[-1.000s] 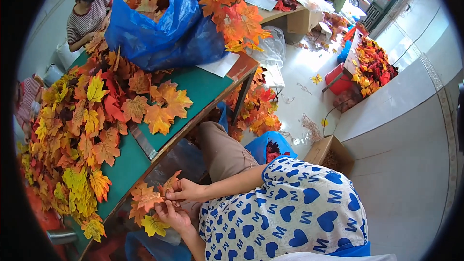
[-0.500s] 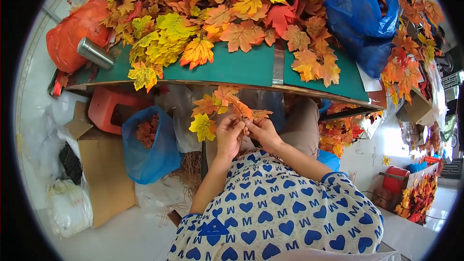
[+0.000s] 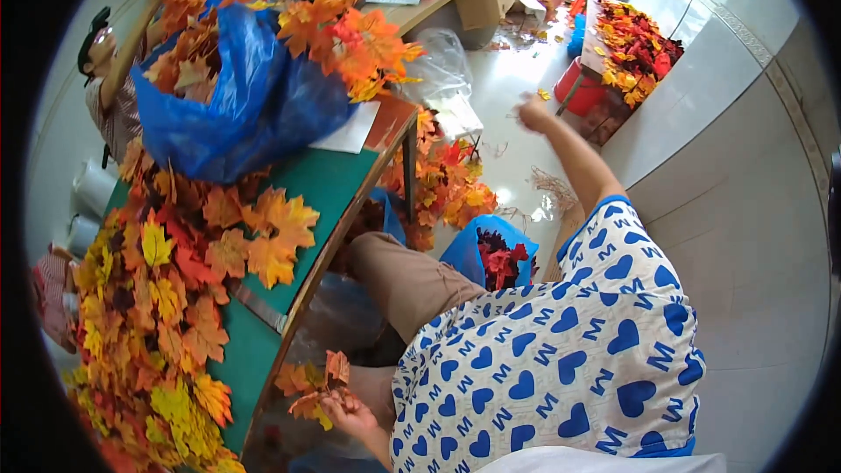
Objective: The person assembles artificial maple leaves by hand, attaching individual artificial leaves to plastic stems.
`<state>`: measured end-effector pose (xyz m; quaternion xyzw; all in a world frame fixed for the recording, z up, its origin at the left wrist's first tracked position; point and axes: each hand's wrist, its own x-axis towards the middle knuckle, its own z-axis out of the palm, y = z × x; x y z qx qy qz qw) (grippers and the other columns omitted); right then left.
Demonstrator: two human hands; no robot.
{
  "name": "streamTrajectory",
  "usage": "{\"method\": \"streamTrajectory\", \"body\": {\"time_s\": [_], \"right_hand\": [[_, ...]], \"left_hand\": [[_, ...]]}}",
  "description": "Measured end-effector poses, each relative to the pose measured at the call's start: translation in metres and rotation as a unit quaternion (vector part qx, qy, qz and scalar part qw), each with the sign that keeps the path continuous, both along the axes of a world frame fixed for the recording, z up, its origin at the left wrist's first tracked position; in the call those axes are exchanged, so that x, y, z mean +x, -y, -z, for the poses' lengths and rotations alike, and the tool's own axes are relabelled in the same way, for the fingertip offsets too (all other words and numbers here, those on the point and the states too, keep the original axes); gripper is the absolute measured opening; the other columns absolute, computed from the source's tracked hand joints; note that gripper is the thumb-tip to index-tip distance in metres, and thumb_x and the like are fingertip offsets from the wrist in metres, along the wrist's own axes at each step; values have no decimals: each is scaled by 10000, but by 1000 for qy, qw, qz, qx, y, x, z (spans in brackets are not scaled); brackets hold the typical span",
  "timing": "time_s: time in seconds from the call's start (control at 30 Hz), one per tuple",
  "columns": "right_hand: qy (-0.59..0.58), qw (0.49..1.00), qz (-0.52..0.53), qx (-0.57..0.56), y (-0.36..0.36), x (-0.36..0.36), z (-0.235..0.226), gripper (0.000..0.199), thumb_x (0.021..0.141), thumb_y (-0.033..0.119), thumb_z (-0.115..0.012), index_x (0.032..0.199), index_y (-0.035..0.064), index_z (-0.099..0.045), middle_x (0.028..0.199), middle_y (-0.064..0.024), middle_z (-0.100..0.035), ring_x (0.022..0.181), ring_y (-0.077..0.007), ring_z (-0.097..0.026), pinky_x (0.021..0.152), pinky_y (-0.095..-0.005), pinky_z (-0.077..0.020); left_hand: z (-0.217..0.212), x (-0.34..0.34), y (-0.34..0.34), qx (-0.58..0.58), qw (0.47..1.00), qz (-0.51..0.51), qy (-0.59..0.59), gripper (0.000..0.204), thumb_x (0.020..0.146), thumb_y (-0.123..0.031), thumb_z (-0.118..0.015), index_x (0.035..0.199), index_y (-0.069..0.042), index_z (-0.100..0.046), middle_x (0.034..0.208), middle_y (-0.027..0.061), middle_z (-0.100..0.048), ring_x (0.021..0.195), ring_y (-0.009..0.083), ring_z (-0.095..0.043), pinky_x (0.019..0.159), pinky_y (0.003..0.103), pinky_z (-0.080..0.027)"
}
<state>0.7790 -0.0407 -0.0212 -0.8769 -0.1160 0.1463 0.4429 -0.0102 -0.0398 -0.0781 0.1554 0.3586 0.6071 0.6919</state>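
Observation:
My left hand (image 3: 352, 415) is low in the view beside the table edge, its fingers closed round a small artificial maple leaf spray (image 3: 302, 385) in orange and rust with a bit of yellow. Stretched far out to the right, my right hand (image 3: 533, 114) is over the floor, away from the spray. Motion smears its fingers, and I cannot make out anything in them. A small yellow leaf (image 3: 544, 95) shows just beside that hand, close to a red bucket (image 3: 584, 92).
The green-topped table (image 3: 337, 177) on my left bears heaped artificial leaves (image 3: 166, 298) and a blue plastic bag (image 3: 236, 96). Another blue bag (image 3: 464, 252) of dark red leaves stands by my knee. A bench (image 3: 594, 35) holds more leaves. Across the table is another person (image 3: 118, 96).
My view has swung to the right. The hands, together at the spray before, are now apart: the left keeps the spray, while the right has let go and reached out to the right.

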Motion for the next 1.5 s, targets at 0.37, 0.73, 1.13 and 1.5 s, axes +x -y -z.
{"method": "streamTrajectory", "body": {"time_s": [0.37,0.73,1.13,1.5], "right_hand": [[-114,993,2,-23,12,63,-72,367,875,363,-416,684,76,-542,523,-93,-507,383,-181,-465,307,-286,-354],[-86,990,94,-62,-5,77,-50,599,906,558,-248,616,91,-485,499,-37,-486,356,-144,-401,339,-259,-339],[-59,994,72,-48,-5,17,-102,182,772,27,-581,597,31,-534,510,-59,-512,402,-116,-481,327,-232,-365],[-44,993,91,-63,-7,-6,-110,177,811,65,-550,636,39,-532,548,-60,-551,444,-130,-535,338,-236,-376]], "left_hand": [[-8,-4,-9,-53,997,-53,-26,164,923,-237,-548,925,-78,-506,761,-23,-514,456,34,-359,354,144,-289],[-62,-6,11,-132,990,28,27,236,938,-340,-499,848,-122,-511,684,-38,-488,472,62,-378,404,191,-318],[-64,2,15,-101,994,-5,37,210,943,-305,-497,835,-125,-513,696,-33,-514,478,84,-390,431,229,-352],[-52,-4,26,-59,995,3,81,156,943,-290,-494,915,-139,-518,781,-25,-519,503,91,-397,457,226,-367]]}}
